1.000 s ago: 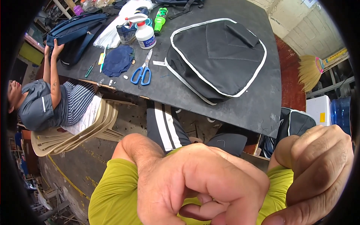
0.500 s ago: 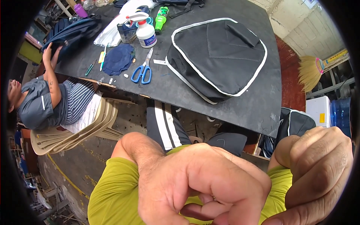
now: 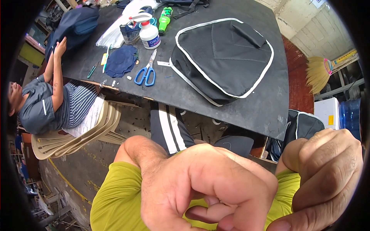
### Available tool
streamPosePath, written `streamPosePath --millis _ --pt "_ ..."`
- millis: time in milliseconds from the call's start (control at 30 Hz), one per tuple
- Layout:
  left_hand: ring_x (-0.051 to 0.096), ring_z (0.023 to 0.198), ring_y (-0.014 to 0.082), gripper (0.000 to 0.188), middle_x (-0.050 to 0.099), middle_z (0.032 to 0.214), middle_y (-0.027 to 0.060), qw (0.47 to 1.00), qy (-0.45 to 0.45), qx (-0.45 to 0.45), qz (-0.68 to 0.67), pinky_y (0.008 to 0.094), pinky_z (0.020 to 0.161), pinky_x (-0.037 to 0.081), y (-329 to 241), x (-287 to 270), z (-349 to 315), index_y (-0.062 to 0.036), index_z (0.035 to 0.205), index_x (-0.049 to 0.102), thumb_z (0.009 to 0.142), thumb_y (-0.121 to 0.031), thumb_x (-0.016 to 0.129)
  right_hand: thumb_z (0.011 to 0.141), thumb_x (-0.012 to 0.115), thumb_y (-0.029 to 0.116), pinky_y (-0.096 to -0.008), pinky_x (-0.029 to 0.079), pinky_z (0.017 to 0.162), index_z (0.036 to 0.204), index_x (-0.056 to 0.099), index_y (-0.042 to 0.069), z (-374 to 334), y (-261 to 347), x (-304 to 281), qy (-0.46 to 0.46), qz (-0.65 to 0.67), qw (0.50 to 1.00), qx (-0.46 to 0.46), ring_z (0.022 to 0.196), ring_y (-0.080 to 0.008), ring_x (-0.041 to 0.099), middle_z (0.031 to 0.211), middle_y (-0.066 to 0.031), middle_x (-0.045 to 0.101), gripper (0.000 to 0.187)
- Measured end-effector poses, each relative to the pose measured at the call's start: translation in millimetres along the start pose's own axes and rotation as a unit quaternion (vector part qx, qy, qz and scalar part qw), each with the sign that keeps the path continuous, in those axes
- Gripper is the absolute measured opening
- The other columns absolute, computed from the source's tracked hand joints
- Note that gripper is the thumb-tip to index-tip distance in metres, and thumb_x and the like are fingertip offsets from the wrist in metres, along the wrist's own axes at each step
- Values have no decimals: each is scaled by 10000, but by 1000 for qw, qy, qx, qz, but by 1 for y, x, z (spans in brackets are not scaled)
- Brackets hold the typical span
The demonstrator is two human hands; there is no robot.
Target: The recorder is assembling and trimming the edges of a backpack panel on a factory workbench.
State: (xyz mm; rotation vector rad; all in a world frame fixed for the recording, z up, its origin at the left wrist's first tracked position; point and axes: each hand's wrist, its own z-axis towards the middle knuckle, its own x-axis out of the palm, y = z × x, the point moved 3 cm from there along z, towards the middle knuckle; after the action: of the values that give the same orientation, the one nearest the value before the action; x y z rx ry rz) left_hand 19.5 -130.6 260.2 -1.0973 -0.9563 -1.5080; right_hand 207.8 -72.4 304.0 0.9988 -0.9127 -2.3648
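My left hand (image 3: 210, 181) is raised close up at the bottom middle, its fingers curled and thumb tucked toward them. Beside it on the right, my right hand (image 3: 329, 173) is closed too, with thumb and fingers pressed together. Both sets of fingertips run to the lower edge, so whatever they pinch is hidden or too small to make out. Beyond my hands, a black fabric bag (image 3: 231, 57) with white piping lies on the dark table (image 3: 258, 111). Blue-handled scissors (image 3: 146, 73) rest to its left, near the table edge.
A white spray bottle (image 3: 149, 36), a green bottle (image 3: 165, 19) and navy fabric pieces (image 3: 121, 61) lie on the table. At left a co-worker (image 3: 42, 100) sits on stacked beige chairs (image 3: 104, 123), handling a navy bag (image 3: 77, 27). A straw broom (image 3: 320, 73) hangs at right.
The co-worker's navy bag has been tipped more upright, and their hands have shifted with it. My own hands have barely moved and stay closed.
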Motion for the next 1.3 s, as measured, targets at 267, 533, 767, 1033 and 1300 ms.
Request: streamPosePath --millis 267,533,767,1033,1300 --pt "438 537 14 168 624 799 20 976 66 -173 117 210 461 294 -13 -6 -6 -21 818 735 872 -109 868 736 1023 265 -253 295 412 877 858 86 3 1 -1 21 -34 999 11 429 -80 431 662 32 638 281" --pt "417 546 -10 156 620 844 19 885 296 -271 235 191 470 312 -41 -16 35 -18 844 752 853 -74 898 741 1017 284 -262 300 419 875 853 76 4 1 0 39 -72 996 25 433 -85 437 662 26 637 297" --pt "406 548 -13 149 613 836 13 907 225 -266 235 193 472 311 -43 1 39 -27 824 756 839 -57 901 746 1011 301 -270 305 426 873 847 68 5 2 -2 53 -102 993 31 437 -89 441 662 21 636 312" --pt "417 547 -13 136 608 827 14 888 302 -268 222 201 470 307 -40 -16 35 -9 845 758 844 -48 888 751 1005 321 -279 310 434 871 842 59 4 1 -2 70 -137 987 42 441 -94 446 661 16 635 331" --pt "478 543 11 190 672 853 68 905 297 -240 187 185 453 353 -38 -34 18 50 957 739 912 -108 835 757 998 341 -288 314 441 869 836 50 7 4 1 89 -172 980 50 445 -98 452 661 10 634 352"
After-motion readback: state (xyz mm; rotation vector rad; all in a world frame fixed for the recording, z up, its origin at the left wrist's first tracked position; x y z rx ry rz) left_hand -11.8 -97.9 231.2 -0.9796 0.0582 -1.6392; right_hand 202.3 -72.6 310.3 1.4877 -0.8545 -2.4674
